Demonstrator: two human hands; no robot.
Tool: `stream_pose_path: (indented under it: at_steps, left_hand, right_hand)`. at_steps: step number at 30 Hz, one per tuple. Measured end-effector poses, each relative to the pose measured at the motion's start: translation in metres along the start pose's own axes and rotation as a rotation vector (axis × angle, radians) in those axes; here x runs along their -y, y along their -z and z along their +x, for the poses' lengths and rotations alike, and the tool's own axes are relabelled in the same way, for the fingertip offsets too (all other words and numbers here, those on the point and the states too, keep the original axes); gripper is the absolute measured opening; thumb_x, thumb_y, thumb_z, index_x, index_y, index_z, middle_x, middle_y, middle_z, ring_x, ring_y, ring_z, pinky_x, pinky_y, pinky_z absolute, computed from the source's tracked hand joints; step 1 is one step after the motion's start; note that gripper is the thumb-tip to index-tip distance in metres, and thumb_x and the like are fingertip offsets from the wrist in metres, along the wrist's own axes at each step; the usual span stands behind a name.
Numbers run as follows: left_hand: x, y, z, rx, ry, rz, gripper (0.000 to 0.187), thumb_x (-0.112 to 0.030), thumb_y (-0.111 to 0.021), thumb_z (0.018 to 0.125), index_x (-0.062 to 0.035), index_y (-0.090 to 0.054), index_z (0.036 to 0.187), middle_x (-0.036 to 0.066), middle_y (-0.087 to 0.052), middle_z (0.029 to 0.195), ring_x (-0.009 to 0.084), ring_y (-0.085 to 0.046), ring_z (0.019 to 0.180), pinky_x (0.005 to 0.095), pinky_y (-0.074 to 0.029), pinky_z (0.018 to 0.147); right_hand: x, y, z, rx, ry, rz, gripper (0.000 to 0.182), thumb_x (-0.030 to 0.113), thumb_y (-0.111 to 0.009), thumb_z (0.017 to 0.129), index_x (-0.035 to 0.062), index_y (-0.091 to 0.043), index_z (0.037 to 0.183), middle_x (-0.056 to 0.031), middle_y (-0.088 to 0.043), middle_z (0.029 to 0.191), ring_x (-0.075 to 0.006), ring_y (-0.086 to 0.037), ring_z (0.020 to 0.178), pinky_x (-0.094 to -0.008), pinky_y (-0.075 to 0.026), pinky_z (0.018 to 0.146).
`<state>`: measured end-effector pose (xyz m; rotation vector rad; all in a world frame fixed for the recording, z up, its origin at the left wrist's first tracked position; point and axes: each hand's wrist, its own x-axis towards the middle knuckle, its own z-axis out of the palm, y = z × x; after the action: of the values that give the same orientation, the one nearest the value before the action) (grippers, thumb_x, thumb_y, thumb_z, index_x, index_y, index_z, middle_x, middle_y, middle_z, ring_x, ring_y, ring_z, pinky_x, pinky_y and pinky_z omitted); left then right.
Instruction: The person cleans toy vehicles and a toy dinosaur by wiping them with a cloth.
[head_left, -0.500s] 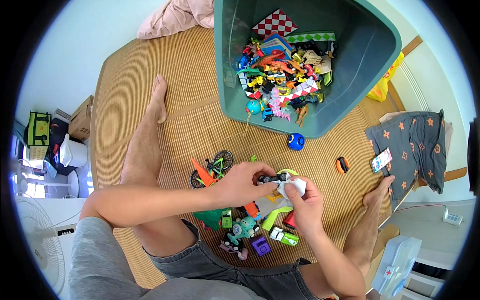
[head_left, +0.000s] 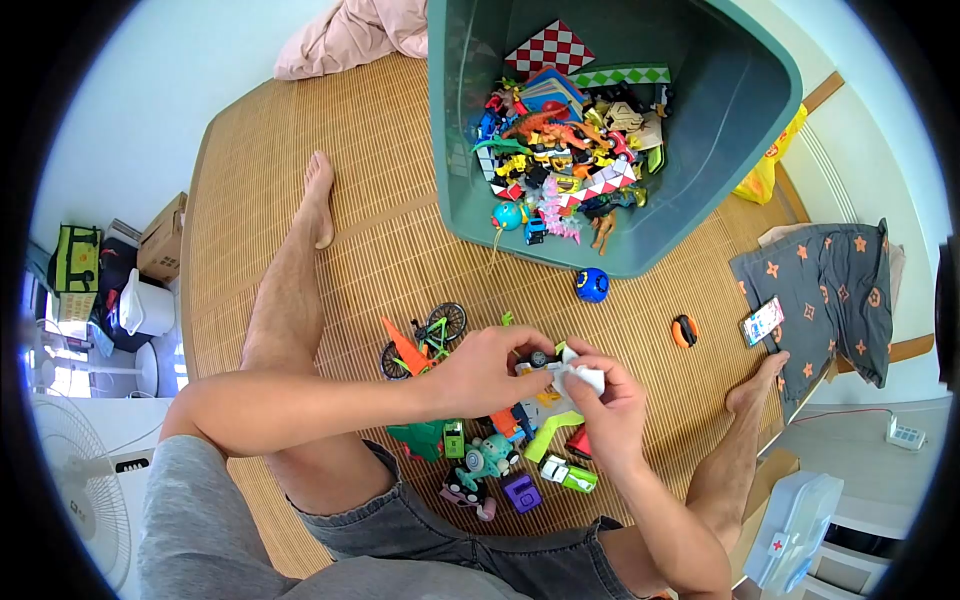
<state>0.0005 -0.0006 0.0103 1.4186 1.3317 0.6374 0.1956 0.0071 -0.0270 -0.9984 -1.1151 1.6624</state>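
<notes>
Over the toys on the mat, my left hand (head_left: 485, 370) pinches a small toy car (head_left: 538, 359); a dark wheel shows and the rest is mostly hidden by fingers. My right hand (head_left: 612, 402) has its fingers closed on a white wipe (head_left: 588, 378), which presses against the car. Beneath and around the hands lie a green toy bicycle (head_left: 440, 326), an orange pointed piece (head_left: 407, 348), a teal toy (head_left: 488, 457), a purple toy block (head_left: 521, 492), a white-and-green toy car (head_left: 568, 473) and a yellow-green piece (head_left: 548, 436).
Ahead stands a big green bin (head_left: 715, 150) with many mixed toys inside. A blue ball-like toy (head_left: 591, 284) and an orange-and-black ring (head_left: 684, 331) lie on the bamboo mat (head_left: 380, 270). At right, a phone (head_left: 763, 320) rests on dark patterned fabric (head_left: 840, 290).
The wipe has shifted and bunched up slightly, now covering more of the toy car. Less of the car's wheels shows between my hands. The surrounding toys stay where they were.
</notes>
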Motion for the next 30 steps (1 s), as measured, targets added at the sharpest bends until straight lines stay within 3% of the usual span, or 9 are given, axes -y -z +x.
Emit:
stream_pose_path:
  at_steps: [2, 5, 8, 12, 16, 19, 20, 27, 30]
  left_hand:
    - [-0.002, 0.000, 0.000, 0.016, 0.034, -0.046, 0.039, -0.025, -0.066, 0.079, 0.0006, -0.061, 0.108, 0.010, -0.063, 0.080, 0.0157, -0.058, 0.067, 0.0304, -0.049, 0.064]
    - [0.012, -0.006, 0.001, -0.003, -0.013, -0.097, 0.039, -0.025, -0.066, 0.080, 0.0013, -0.061, 0.108, 0.010, -0.063, 0.077, 0.0159, -0.058, 0.067, 0.0304, -0.048, 0.065]
    - [0.008, -0.004, 0.001, 0.053, 0.033, -0.055, 0.034, -0.017, -0.064, 0.086, 0.0026, -0.057, 0.113, 0.004, -0.064, 0.086, 0.0059, -0.056, 0.073, 0.0223, -0.048, 0.064]
    - [-0.004, 0.000, 0.001, 0.087, 0.117, -0.056, 0.033, -0.017, -0.062, 0.088, 0.0030, -0.056, 0.114, 0.006, -0.064, 0.090, 0.0071, -0.058, 0.076, 0.0231, -0.050, 0.066]
    - [-0.001, -0.002, 0.004, 0.117, 0.216, -0.376, 0.033, -0.017, -0.059, 0.091, 0.0031, -0.054, 0.116, 0.009, -0.063, 0.094, 0.0120, -0.062, 0.078, 0.0252, -0.054, 0.069]
    - [0.001, -0.002, 0.006, 0.102, 0.342, -0.561, 0.031, -0.017, -0.056, 0.092, 0.0023, -0.053, 0.116, 0.011, -0.060, 0.098, 0.0149, -0.064, 0.080, 0.0261, -0.055, 0.071]
    - [0.002, -0.002, 0.007, 0.073, 0.415, -0.691, 0.031, -0.018, -0.055, 0.093, 0.0018, -0.053, 0.116, 0.012, -0.059, 0.100, 0.0159, -0.064, 0.080, 0.0265, -0.055, 0.072]
    - [0.007, -0.003, 0.006, 0.104, 0.471, -0.674, 0.032, -0.024, -0.052, 0.095, 0.0014, -0.052, 0.114, 0.012, -0.058, 0.102, 0.0157, -0.064, 0.078, 0.0268, -0.054, 0.073]
    - [0.002, -0.003, 0.005, 0.110, 0.390, -0.598, 0.039, -0.029, -0.055, 0.092, 0.0045, -0.052, 0.113, 0.010, -0.061, 0.091, 0.0148, -0.063, 0.075, 0.0269, -0.054, 0.068]
  right_hand:
    - [0.003, -0.001, -0.001, 0.125, 0.093, -0.241, 0.018, -0.003, -0.063, 0.084, 0.0011, -0.061, 0.102, -0.0161, -0.054, 0.127, -0.0160, -0.057, 0.107, -0.0277, -0.047, 0.088]
    - [0.001, -0.002, -0.002, 0.119, 0.048, -0.290, 0.018, -0.003, -0.063, 0.084, 0.0019, -0.062, 0.101, -0.0155, -0.058, 0.123, -0.0167, -0.058, 0.105, -0.0287, -0.047, 0.088]
    - [-0.003, 0.000, -0.002, 0.093, -0.027, -0.235, 0.017, 0.000, -0.064, 0.085, -0.0002, -0.061, 0.102, -0.0155, -0.060, 0.119, -0.0152, -0.059, 0.103, -0.0276, -0.048, 0.087]
    - [0.001, 0.001, -0.002, 0.031, -0.073, -0.151, 0.019, 0.002, -0.062, 0.088, -0.0034, -0.058, 0.106, -0.0155, -0.063, 0.116, -0.0131, -0.059, 0.100, -0.0267, -0.049, 0.085]
    - [0.002, 0.003, -0.001, -0.042, -0.096, -0.158, 0.020, 0.001, -0.060, 0.089, -0.0038, -0.057, 0.108, -0.0158, -0.060, 0.120, -0.0135, -0.058, 0.103, -0.0273, -0.048, 0.087]
    - [0.002, 0.002, 0.001, -0.021, 0.062, -0.024, 0.018, -0.002, -0.060, 0.087, -0.0023, -0.059, 0.105, -0.0163, -0.057, 0.125, -0.0150, -0.057, 0.106, -0.0277, -0.048, 0.089]
    - [0.004, 0.002, 0.001, 0.051, 0.126, -0.168, 0.018, -0.003, -0.061, 0.086, -0.0015, -0.060, 0.104, -0.0164, -0.056, 0.127, -0.0158, -0.057, 0.108, -0.0278, -0.047, 0.089]
    - [0.005, -0.001, -0.002, 0.146, 0.075, -0.262, 0.020, -0.008, -0.061, 0.083, -0.0015, -0.061, 0.102, -0.0158, -0.058, 0.124, -0.0179, -0.058, 0.106, -0.0284, -0.048, 0.089]
    - [0.008, 0.001, -0.002, 0.119, 0.029, -0.216, 0.019, -0.007, -0.062, 0.083, -0.0037, -0.061, 0.102, -0.0158, -0.059, 0.121, -0.0170, -0.060, 0.103, -0.0281, -0.049, 0.088]
